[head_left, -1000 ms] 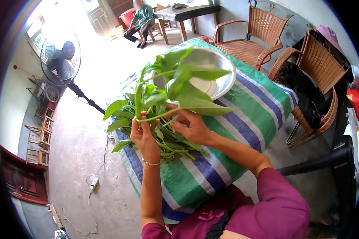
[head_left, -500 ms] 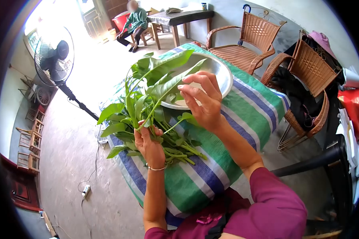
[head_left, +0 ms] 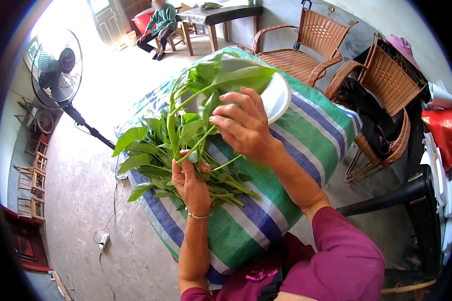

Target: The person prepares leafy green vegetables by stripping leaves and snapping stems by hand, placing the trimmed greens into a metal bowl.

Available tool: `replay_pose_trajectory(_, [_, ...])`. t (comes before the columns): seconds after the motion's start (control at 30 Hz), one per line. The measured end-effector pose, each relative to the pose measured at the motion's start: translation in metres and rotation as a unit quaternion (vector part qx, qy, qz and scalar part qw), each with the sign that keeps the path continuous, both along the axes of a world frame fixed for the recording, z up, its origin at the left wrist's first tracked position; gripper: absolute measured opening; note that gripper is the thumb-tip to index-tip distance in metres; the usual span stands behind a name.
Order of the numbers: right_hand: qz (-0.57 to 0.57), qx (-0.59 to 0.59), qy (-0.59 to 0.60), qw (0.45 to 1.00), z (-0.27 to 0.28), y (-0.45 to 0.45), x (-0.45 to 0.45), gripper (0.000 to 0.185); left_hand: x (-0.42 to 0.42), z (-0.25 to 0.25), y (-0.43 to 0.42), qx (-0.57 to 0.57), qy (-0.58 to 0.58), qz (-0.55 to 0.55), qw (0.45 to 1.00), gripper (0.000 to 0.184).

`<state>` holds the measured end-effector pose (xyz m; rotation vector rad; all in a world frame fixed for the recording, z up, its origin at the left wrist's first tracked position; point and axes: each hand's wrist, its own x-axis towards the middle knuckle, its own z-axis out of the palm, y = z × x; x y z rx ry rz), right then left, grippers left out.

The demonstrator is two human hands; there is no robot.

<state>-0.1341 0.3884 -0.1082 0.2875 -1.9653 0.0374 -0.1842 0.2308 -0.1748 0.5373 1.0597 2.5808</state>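
left hand (head_left: 192,188) pinches a leafy stem (head_left: 172,129) low, I guess so its top stands free; right hand (head_left: 249,128) half-curled by the leaves, can't tell if gripping; stem's above greens (head_left: 136,161) on the desk (head_left: 231,233)

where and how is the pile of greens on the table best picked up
Probably by the bare stems of the pile of greens, coming from the right: they run together and point that way, while broad leaves fan out on the left.
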Motion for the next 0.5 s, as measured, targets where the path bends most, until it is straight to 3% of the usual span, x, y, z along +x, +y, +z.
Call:
replay_pose_trajectory(0.3, [0.040, -0.057, 0.002, 0.998, -0.004, 0.002, -0.001, 0.015, 0.000, 0.002, -0.004, -0.006, 0.020, 0.017, 1.000, 0.020])
replay_pose_trajectory(0.37, [0.049, -0.083, -0.004, 0.995, -0.004, 0.005, 0.001, 0.014, 0.003, 0.001, -0.003, -0.074, 0.049, 0.027, 0.996, 0.020])
replay_pose_trajectory(0.47, [0.132, -0.341, 0.031, 0.930, -0.004, 0.002, 0.005, 0.009, 0.014, -0.002, 0.002, -0.099, 0.095, -0.010, 0.990, 0.018])
replay_pose_trajectory(0.5, [0.134, -0.342, 0.029, 0.930, -0.005, 0.003, 0.004, 0.009, 0.021, -0.002, 0.005, -0.118, 0.122, -0.036, 0.985, 0.017])
